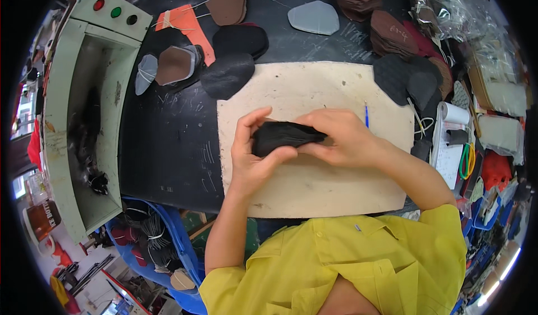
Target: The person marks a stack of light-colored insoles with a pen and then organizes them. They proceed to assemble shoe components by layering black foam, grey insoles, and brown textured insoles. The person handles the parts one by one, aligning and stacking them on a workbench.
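Observation:
Between my two hands, above the pale board (314, 189), is a black bundle of soft, thin material (280, 136) with fine layered lines along it. My left hand (249, 161) grips its left end, fingers behind and thumb in front. At the narrower right end, my right hand (350, 138) is closed on it, thumb and fingers pinching. How many layers there are, I cannot make out. Just beyond the board's far left corner lies a black rounded piece (228, 76).
Brown cut pieces (393, 33) are stacked at the far right, near black ones (395, 77). A blue pen (367, 115) lies on the board. A notepad (448, 141) sits at the right. At the left stand a pale green machine (59, 119) and a blue bin (179, 231).

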